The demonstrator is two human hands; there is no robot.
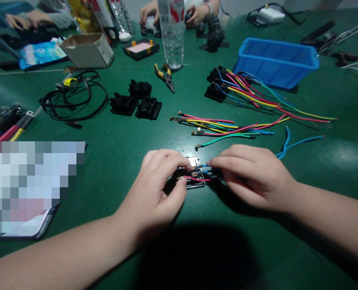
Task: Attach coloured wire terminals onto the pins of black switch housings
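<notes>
On the green table directly before me lies a black plastic housing [199, 186], partly covered by my fingers. My left hand [160, 183] grips its left side, with the index finger and thumb curled over it. A blue wire [205, 165] enters the housing, and the fingertips of my right hand [254, 175] are pinched on it. Below it a red wire [198, 178] also runs into the housing, along with a second blue wire. Just behind my hands, loose colored wires with metal terminals [218, 127] lie in a bundle.
Three black housings [123, 104] and yellow-handled pliers [166, 78] lie farther back. Wired housings [216, 92] sit by a blue bin [278, 60]. A bottle [173, 44], a cardboard box [90, 50], a coiled black cable [76, 96] and a tablet-like device [46, 225] surround them. Other people's hands [197, 16] are opposite.
</notes>
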